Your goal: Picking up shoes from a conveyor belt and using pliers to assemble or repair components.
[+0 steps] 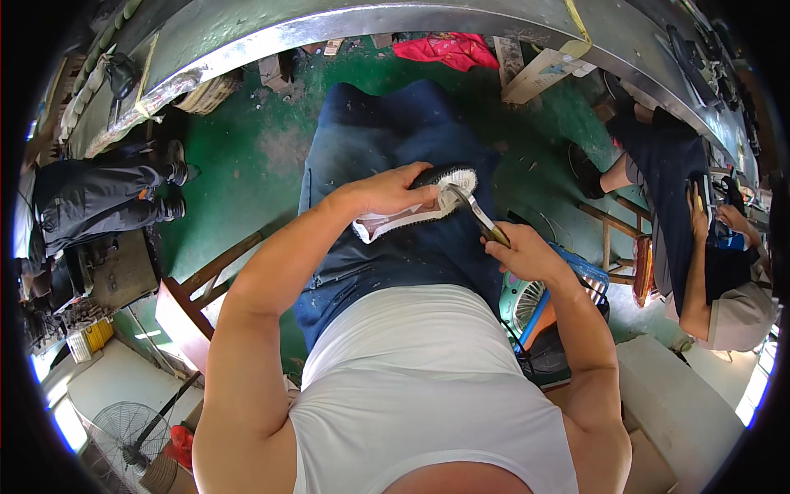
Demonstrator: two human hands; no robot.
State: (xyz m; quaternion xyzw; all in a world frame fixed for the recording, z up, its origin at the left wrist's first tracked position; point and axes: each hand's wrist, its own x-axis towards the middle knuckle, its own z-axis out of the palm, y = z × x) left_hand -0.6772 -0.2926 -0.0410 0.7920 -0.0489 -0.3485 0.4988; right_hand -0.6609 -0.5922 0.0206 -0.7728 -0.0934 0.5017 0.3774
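Observation:
Over my lap, on a dark blue apron (370, 140), lies a shoe upper (403, 221), sole side up, with a whitish pleated edge around a brown inner sole. My left hand (391, 189) is closed round its far side, with the fingers over the dark outer material. In my right hand (527, 251) are metal pincers (476, 210) with a curved head. Their jaws meet the pale gathered edge at the shoe's right end. Whether the jaws are gripping the material, I cannot tell.
A metal-edged workbench (271, 37) curves across the far side. A red cloth (448, 51) and wooden pieces lie beneath it. At the right sits a person (671, 198); another person's dark-trousered legs (115, 193) show at the left. A green fan (522, 305) stands near my right elbow.

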